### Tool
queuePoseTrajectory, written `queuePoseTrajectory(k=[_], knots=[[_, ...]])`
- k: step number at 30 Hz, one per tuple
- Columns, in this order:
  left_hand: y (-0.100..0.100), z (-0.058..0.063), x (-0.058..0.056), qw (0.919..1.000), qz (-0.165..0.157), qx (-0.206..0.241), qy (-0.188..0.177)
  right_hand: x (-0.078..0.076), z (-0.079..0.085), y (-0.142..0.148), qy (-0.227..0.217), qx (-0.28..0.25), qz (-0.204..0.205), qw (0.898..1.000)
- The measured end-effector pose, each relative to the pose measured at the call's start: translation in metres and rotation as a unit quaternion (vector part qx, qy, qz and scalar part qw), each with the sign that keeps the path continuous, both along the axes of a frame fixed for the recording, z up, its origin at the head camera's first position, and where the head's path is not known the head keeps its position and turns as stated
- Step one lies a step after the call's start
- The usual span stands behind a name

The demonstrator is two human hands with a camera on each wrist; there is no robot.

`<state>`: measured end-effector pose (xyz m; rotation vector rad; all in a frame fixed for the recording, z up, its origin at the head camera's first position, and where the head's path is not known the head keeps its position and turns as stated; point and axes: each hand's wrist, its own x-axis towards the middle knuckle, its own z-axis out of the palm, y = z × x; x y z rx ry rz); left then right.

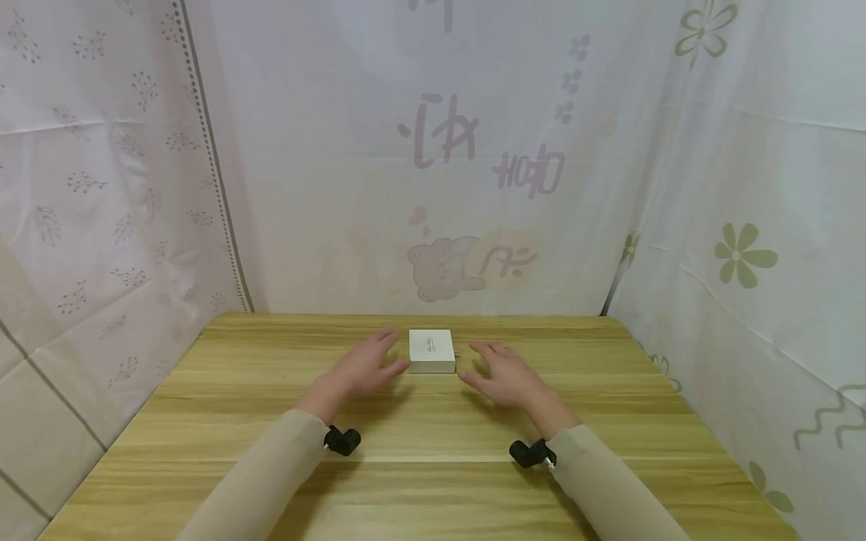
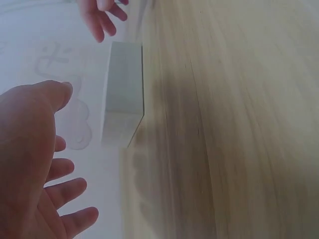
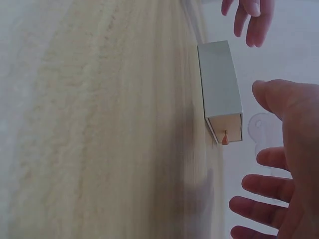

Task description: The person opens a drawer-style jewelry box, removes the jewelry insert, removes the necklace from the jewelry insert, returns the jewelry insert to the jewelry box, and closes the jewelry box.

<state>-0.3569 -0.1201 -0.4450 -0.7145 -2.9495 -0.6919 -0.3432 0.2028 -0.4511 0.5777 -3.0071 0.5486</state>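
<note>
A small white box (image 1: 431,350) with dark lettering on its lid lies near the far edge of the wooden table (image 1: 433,428). In the right wrist view, the box (image 3: 220,82) shows a tan end with a small orange-brown tassel (image 3: 225,138) on it. My left hand (image 1: 366,366) is spread just left of the box, thumb near its front corner. On the other side, my right hand (image 1: 504,373) is held with fingers apart, a short gap from the tassel end. Neither hand holds anything.
Pale printed curtains (image 1: 325,165) hang behind the table and along both sides. Each wrist carries a black camera mount, the left one (image 1: 343,440) and the right one (image 1: 531,453), at the cuffs of beige sleeves.
</note>
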Motion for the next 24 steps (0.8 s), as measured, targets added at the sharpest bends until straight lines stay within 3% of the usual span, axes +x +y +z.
queuePoseTrajectory(k=[7,16,24], knots=[[0.016,-0.003,-0.011,0.9997,-0.022,0.008,0.001,-0.01,-0.003,-0.006,-0.004,-0.017,-0.008,1.0],[0.031,-0.01,-0.02,0.9995,-0.029,0.003,-0.007,-0.027,-0.011,-0.017,0.02,-0.054,-0.016,0.998],[0.035,-0.02,-0.03,0.9996,-0.027,-0.002,0.003,-0.043,-0.015,-0.028,0.007,-0.082,-0.041,0.996]])
